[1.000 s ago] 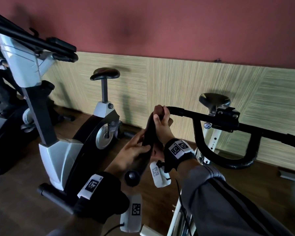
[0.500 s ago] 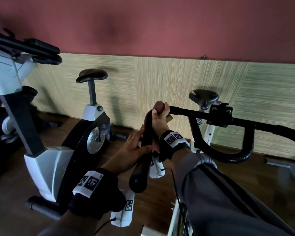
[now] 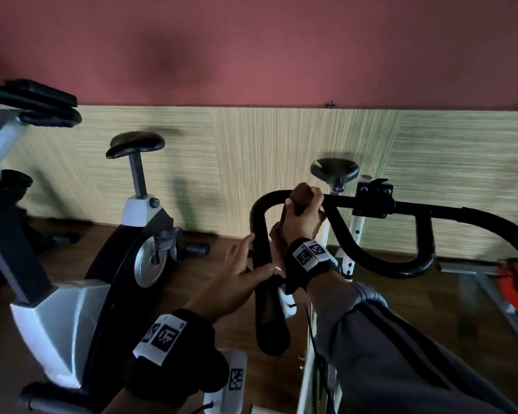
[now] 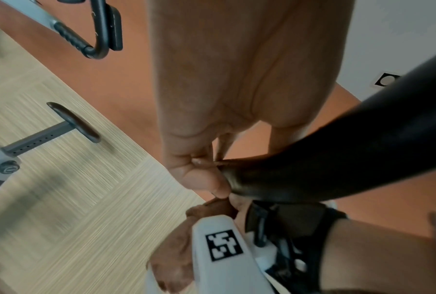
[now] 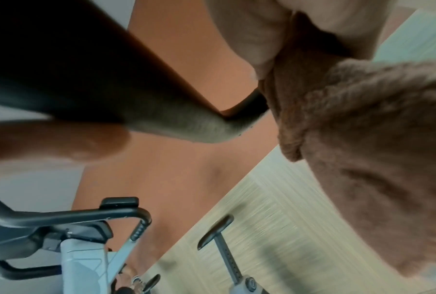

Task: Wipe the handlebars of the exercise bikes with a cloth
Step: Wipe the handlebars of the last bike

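Right hand (image 3: 301, 218) wraps the brown cloth (image 3: 302, 194) round the black handlebar (image 3: 262, 234) at its top bend; left hand (image 3: 240, 273) clasps the grip below. Only the right wrist view shows the cloth's (image 5: 363, 149) fuzzy pile.

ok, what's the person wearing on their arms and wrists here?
Both hands are bare. The left wrist carries a black band with a white block printed with black square-code markers, and a white camera housing with another marker hangs below it. The right wrist has the same black band and white marker block. The right arm wears a grey sleeve with dark stripes. A thin cable shows near each wrist.
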